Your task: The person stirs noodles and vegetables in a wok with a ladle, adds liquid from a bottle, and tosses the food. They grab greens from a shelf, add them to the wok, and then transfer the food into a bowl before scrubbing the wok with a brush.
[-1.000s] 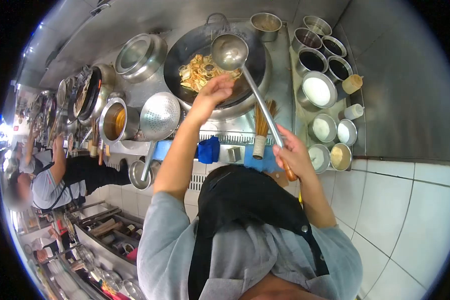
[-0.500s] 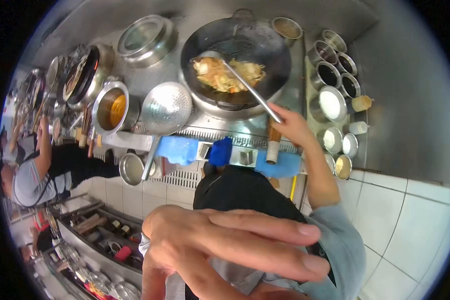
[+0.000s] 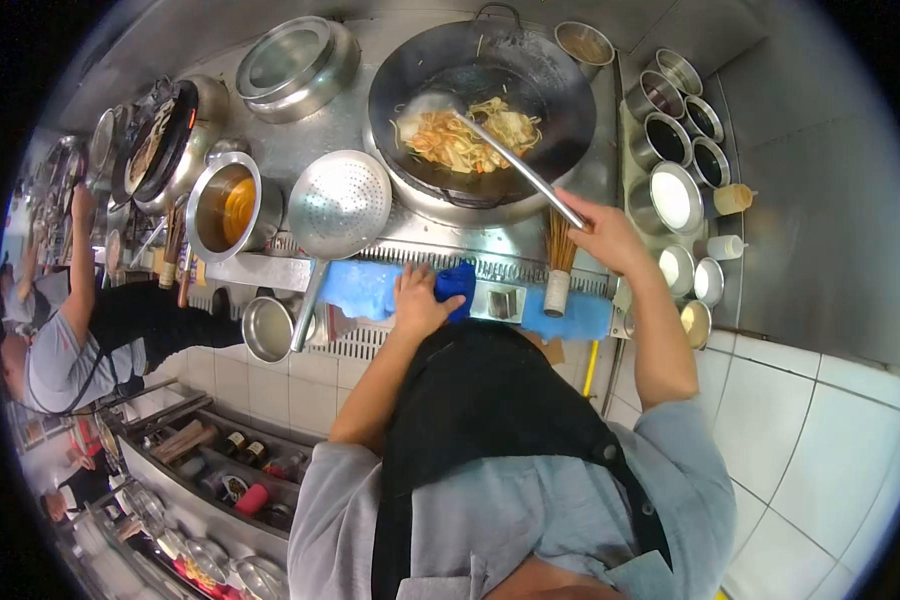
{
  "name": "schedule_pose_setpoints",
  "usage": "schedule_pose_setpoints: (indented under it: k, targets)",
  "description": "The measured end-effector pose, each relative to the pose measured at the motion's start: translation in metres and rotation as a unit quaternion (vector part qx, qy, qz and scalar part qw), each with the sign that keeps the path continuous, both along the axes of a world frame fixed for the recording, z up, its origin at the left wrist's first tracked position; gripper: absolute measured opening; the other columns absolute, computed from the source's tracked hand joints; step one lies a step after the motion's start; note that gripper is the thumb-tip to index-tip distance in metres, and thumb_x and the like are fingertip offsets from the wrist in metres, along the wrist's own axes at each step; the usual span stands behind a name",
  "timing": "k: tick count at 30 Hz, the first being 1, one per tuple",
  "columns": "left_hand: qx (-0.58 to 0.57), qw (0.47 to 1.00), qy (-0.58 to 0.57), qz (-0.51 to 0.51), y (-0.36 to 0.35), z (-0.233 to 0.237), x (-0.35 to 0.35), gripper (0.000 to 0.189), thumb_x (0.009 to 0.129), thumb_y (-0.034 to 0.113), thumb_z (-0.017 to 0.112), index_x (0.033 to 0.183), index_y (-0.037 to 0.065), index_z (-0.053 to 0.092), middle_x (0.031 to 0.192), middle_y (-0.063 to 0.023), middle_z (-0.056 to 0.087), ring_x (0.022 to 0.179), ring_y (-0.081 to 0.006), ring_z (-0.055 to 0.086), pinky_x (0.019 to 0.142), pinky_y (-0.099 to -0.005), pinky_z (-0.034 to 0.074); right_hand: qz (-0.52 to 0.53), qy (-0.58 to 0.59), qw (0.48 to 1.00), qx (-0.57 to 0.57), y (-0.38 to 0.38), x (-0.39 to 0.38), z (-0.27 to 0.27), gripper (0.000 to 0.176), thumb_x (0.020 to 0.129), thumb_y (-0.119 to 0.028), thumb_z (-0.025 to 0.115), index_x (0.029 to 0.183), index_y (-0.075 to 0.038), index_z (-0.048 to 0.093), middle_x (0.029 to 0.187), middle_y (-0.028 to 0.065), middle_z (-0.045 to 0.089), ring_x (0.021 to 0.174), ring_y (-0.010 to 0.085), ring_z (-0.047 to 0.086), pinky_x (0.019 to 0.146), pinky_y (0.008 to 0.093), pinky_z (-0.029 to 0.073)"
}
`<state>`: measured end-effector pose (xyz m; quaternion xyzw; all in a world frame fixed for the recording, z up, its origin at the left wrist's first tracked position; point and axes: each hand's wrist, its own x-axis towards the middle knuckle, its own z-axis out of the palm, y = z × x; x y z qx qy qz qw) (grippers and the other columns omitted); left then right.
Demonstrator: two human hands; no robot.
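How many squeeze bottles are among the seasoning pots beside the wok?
2. A tan-filled bottle beside the large white-filled pot, and a white bottle just nearer the cook. Others may be hidden.

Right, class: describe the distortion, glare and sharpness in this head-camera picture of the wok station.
Head view: the fisheye bends the wall tiles and leaves black corners; head view: glare shines on the steel basin and ladle handle; head view: the wok is sharp, the co-worker at the left edge soft.
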<state>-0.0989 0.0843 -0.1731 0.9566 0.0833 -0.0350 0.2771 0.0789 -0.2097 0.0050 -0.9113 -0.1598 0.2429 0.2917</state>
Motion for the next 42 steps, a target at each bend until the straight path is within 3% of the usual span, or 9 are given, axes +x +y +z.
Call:
schedule_pose_setpoints:
  k: [8,10,12,14,19,27,32,40,42]
  targets:
    - [-0.033,0.997,-0.076,-0.006,-0.023,0.016,-0.008,0.056,0.076,0.028,0.085,0.122,0.001,0.067,0.125,-0.0146,0.068,0.131,-0.0339,0.055,0.118,-0.0517,0.032,0.006,-0.085,0.987,0.139,-0.045,-0.076,0.024,0.074,0.088,-0.004,0.066,0.154,-0.029,0.045,0.081,0.0128,0.067,0.066,0.0214,0.059,0.066,0.0327,0.049]
    - [-0.482,0.856,0.035,0.182,-0.024,0.04,-0.017,0.046,0.082,0.018,0.082,0.12,0.001,0.065,0.111,-0.0112,0.072,0.106,-0.0253,0.069,0.099,-0.0441,0.052,-0.061,0.135,0.973,0.176,-0.04,-0.082,0.029,0.07,0.09,-0.004,0.064,0.155,-0.024,0.045,0.08,0.0111,0.068,0.06,0.0198,0.057,0.061,0.0329,0.049]
    - [-0.504,0.837,-0.017,0.21,-0.029,0.053,-0.027,0.039,0.085,0.011,0.078,0.12,0.0,0.065,0.105,-0.0086,0.071,0.092,-0.0197,0.07,0.083,-0.0369,0.058,-0.048,0.163,0.968,0.182,-0.03,-0.075,0.023,0.068,0.092,-0.005,0.064,0.154,-0.023,0.045,0.079,0.0105,0.068,0.057,0.0176,0.055,0.058,0.0336,0.048]
    - [-0.676,0.677,-0.029,0.288,-0.032,0.055,-0.038,0.041,0.086,0.013,0.077,0.123,0.0,0.062,0.109,-0.0085,0.069,0.099,-0.0197,0.067,0.091,-0.0358,0.054,-0.03,0.104,0.989,0.1,-0.022,-0.061,0.0,0.067,0.091,-0.009,0.066,0.154,-0.023,0.046,0.077,0.0113,0.067,0.058,0.0164,0.055,0.06,0.0332,0.048]
    - [-0.699,0.665,-0.032,0.26,-0.036,0.076,-0.05,0.047,0.094,0.022,0.071,0.132,-0.001,0.056,0.117,-0.0115,0.067,0.104,-0.0236,0.067,0.095,-0.039,0.054,-0.051,-0.07,0.97,0.228,-0.026,-0.043,-0.043,0.066,0.092,-0.016,0.067,0.154,-0.022,0.046,0.069,0.0109,0.064,0.059,0.0168,0.057,0.062,0.0336,0.048]
    - [-0.723,0.671,0.052,0.156,-0.007,0.084,0.083,0.073,0.106,0.06,0.034,0.144,-0.001,0.044,0.136,-0.0207,0.06,0.116,-0.0349,0.066,0.086,-0.0523,0.06,-0.035,0.06,0.997,-0.025,0.009,0.045,0.011,0.07,0.09,-0.012,0.062,0.153,-0.036,0.045,0.084,0.017,0.067,0.066,0.0215,0.066,0.067,0.0386,0.053]
    - [-0.694,0.686,0.139,0.168,0.006,0.046,0.162,0.047,0.103,0.038,0.055,0.132,0.002,0.048,0.114,-0.0177,0.066,0.09,-0.0289,0.07,0.069,-0.0382,0.062,0.119,-0.232,0.963,-0.071,-0.069,-0.007,0.018,0.078,0.083,-0.003,0.066,0.15,-0.037,0.05,0.071,0.0139,0.058,0.064,0.0251,0.059,0.069,0.0379,0.051]
    - [-0.742,0.62,0.097,0.237,-0.046,0.094,0.071,0.022,0.093,0.017,0.058,0.113,0.008,0.055,0.097,-0.0098,0.067,0.072,-0.0213,0.065,0.05,-0.0301,0.049,-0.039,0.039,0.998,-0.037,-0.072,-0.156,0.097,0.073,0.085,0.0,0.068,0.149,-0.032,0.053,0.079,0.0098,0.066,0.063,0.0127,0.051,0.066,0.0296,0.048]
    - [-0.747,0.614,0.12,0.227,-0.027,0.086,0.092,0.022,0.088,0.003,0.056,0.11,-0.001,0.057,0.095,-0.0127,0.066,0.087,-0.0253,0.07,0.067,-0.034,0.057,-0.039,-0.017,0.996,-0.08,-0.044,-0.153,0.084,0.07,0.086,-0.006,0.068,0.149,-0.031,0.052,0.085,0.0157,0.069,0.067,0.0225,0.059,0.071,0.0335,0.051]
